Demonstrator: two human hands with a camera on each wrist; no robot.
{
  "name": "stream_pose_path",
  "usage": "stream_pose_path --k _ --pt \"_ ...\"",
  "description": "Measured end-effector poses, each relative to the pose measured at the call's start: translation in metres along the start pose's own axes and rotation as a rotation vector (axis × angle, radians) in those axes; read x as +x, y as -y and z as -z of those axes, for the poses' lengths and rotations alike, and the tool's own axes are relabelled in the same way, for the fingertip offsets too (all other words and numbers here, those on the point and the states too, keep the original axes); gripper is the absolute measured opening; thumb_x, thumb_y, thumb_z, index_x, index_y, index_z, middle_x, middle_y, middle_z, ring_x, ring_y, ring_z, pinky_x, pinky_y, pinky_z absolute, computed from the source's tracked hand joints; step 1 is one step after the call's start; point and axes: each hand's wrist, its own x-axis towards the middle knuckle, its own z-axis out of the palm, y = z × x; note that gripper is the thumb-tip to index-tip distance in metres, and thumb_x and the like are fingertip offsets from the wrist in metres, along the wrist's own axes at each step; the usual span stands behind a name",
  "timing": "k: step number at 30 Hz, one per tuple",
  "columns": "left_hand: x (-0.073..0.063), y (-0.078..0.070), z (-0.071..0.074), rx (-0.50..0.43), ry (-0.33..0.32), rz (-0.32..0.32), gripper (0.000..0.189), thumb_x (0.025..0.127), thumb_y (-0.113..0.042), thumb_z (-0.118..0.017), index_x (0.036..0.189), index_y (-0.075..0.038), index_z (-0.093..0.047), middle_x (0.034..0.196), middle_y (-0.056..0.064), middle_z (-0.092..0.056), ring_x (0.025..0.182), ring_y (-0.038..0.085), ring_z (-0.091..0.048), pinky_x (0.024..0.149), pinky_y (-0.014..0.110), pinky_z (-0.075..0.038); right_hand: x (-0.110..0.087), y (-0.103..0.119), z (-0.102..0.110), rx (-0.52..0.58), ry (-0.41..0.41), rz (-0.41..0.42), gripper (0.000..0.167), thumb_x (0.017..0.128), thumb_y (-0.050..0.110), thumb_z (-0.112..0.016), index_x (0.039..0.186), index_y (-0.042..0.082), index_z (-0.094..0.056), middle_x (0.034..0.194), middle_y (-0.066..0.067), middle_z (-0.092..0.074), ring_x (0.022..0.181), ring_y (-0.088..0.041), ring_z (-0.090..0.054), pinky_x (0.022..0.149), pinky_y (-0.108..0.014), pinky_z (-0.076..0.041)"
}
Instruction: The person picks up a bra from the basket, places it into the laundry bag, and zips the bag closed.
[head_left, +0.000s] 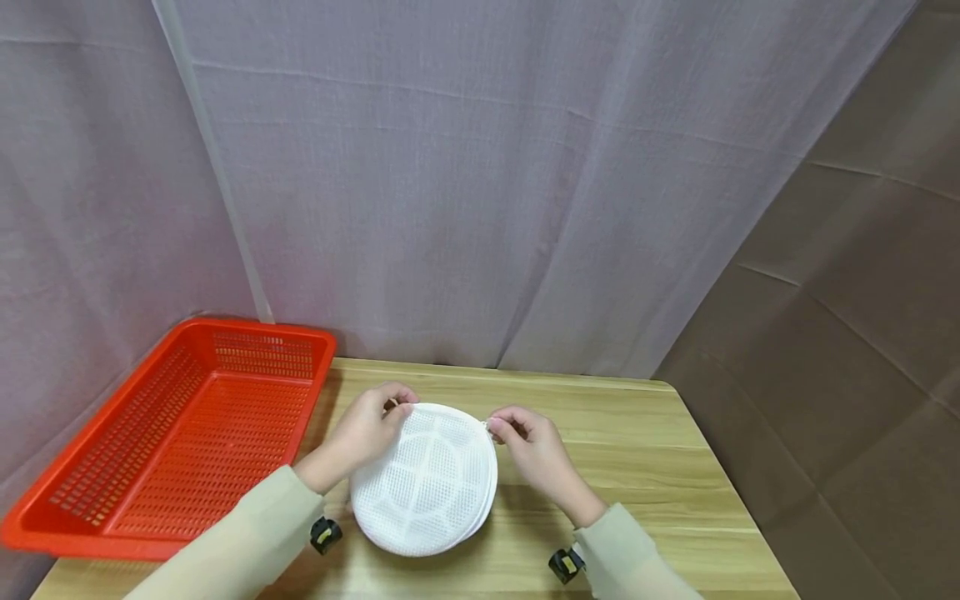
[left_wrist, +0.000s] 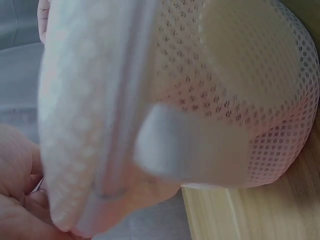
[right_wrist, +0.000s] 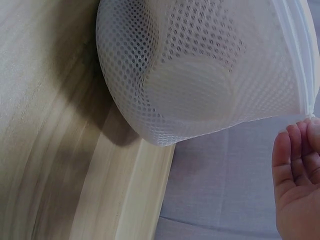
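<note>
A round white mesh laundry bag (head_left: 423, 483) stands over the table in front of me, its flat panelled top tilted toward the head view. At its upper left edge, my left hand (head_left: 367, 437) pinches the rim between thumb and fingers. My right hand (head_left: 536, 454) pinches the zipper end at the upper right rim. Along the bag's edge runs the zipper (left_wrist: 122, 110), seen close in the left wrist view. Through the mesh side, a pale round pad (right_wrist: 190, 87) shows against the wall. A blurred white tag (left_wrist: 195, 145) hangs on the side.
A red plastic basket (head_left: 303, 433) with perforated walls stands at the left of the wooden table (head_left: 622, 467). Behind the table hangs a grey curtain (head_left: 450, 208), and a brown cloth (head_left: 847, 358) covers the right side.
</note>
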Motion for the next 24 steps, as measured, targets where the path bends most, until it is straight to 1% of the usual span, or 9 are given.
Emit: stream_pose_path --k 2,4,6,11,14,18,21,24 --pt "0.0 0.001 0.001 0.004 -0.002 0.016 0.011 0.093 -0.005 -0.062 0.097 -0.013 -0.067 0.089 -0.002 -0.063 0.078 0.014 -0.056 0.071 0.032 -0.048 0.0 0.0 0.001 0.001 0.004 0.0 0.009 0.093 0.003 -0.063 0.087 0.001 -0.07 0.079 -0.011 -0.065 0.074 -0.024 -0.06 0.063 -0.023 -0.049" --pt "0.0 0.001 0.002 0.009 0.006 0.014 0.01 0.093 -0.005 -0.062 0.097 -0.013 -0.066 0.089 -0.002 -0.063 0.079 0.015 -0.056 0.072 0.032 -0.048 0.001 0.0 0.001 0.003 0.008 0.0 0.009 0.093 0.004 -0.063 0.087 0.001 -0.07 0.08 -0.011 -0.065 0.074 -0.024 -0.06 0.063 -0.023 -0.049" --pt "0.0 0.001 0.003 0.016 0.014 -0.003 0.01 0.093 -0.006 -0.062 0.097 -0.013 -0.066 0.09 -0.001 -0.063 0.081 0.015 -0.056 0.074 0.033 -0.048 0.003 -0.011 -0.001 0.005 0.007 -0.005 0.009 0.093 0.006 -0.063 0.087 0.003 -0.07 0.08 -0.009 -0.065 0.074 -0.023 -0.06 0.064 -0.024 -0.049" --pt "0.002 -0.006 0.004 0.018 0.029 -0.053 0.008 0.093 -0.008 -0.064 0.097 -0.013 -0.068 0.092 -0.001 -0.064 0.082 0.014 -0.057 0.075 0.034 -0.049 0.008 -0.038 -0.005 0.011 -0.006 -0.005 0.009 0.093 0.014 -0.065 0.085 0.014 -0.071 0.077 0.002 -0.064 0.073 -0.015 -0.059 0.064 -0.025 -0.05" --pt "0.003 -0.011 0.003 0.015 0.046 -0.085 0.007 0.092 -0.01 -0.066 0.098 -0.013 -0.069 0.095 -0.001 -0.064 0.085 0.014 -0.058 0.077 0.035 -0.049 0.008 -0.037 -0.006 0.013 -0.007 0.013 0.009 0.093 0.014 -0.065 0.086 0.016 -0.071 0.077 0.004 -0.064 0.073 -0.015 -0.06 0.064 -0.026 -0.051" --pt "0.005 -0.017 0.0 0.007 0.077 -0.131 0.011 0.091 -0.012 -0.068 0.101 -0.011 -0.071 0.101 0.002 -0.065 0.095 0.018 -0.06 0.086 0.039 -0.048 0.009 -0.036 -0.007 0.021 -0.002 0.032 0.009 0.093 0.015 -0.065 0.086 0.016 -0.071 0.078 0.004 -0.065 0.073 -0.017 -0.061 0.065 -0.027 -0.052" --pt "0.005 -0.021 -0.003 0.001 0.104 -0.158 0.014 0.091 -0.012 -0.067 0.103 -0.008 -0.071 0.104 0.003 -0.066 0.102 0.021 -0.06 0.092 0.041 -0.046 0.009 -0.035 -0.009 0.034 0.005 0.031 0.009 0.093 0.015 -0.065 0.086 0.016 -0.071 0.078 0.004 -0.065 0.074 -0.018 -0.062 0.065 -0.027 -0.052" --pt "0.005 -0.024 -0.006 0.009 0.12 -0.176 0.015 0.09 -0.012 -0.067 0.104 -0.008 -0.071 0.105 0.003 -0.066 0.105 0.021 -0.06 0.094 0.041 -0.045 0.009 -0.033 -0.01 0.038 0.008 0.01 0.009 0.093 0.015 -0.064 0.086 0.014 -0.071 0.078 0.003 -0.065 0.075 -0.02 -0.062 0.065 -0.026 -0.052"
